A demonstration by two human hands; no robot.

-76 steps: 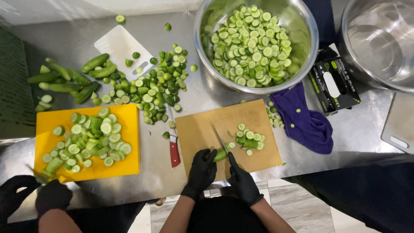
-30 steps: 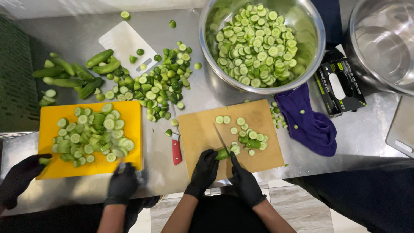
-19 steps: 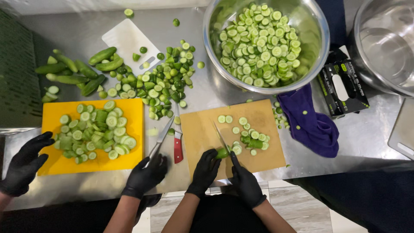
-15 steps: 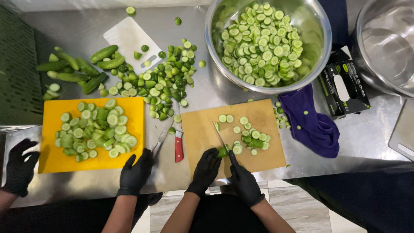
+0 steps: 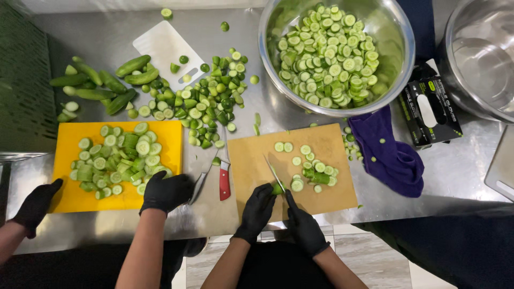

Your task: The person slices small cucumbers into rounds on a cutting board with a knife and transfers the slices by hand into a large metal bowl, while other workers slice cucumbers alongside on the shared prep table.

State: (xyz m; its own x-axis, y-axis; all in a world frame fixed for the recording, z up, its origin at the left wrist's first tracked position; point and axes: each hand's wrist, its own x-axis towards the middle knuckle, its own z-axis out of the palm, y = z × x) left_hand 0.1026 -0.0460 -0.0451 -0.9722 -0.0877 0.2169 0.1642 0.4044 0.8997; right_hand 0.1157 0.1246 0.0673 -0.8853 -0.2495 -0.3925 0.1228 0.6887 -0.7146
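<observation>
Right hand (image 5: 304, 225) is wrapped tight around the knife (image 5: 275, 174), blade tilted down onto the cucumber stub (image 5: 277, 188), which the left hand (image 5: 258, 206) pins with curled fingers at the near edge of the brown cutting board (image 5: 332, 144). Slices (image 5: 316, 172) lie just beyond. Alongside, a co-worker's gloved hand (image 5: 166, 191) grips another knife (image 5: 199, 184) by the yellow board (image 5: 69, 198). A red-handled knife (image 5: 224, 181) lies between the boards.

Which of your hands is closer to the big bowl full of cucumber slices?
Right. The right hand holds the knife below the bowl; the left hand sits slightly farther left.
</observation>
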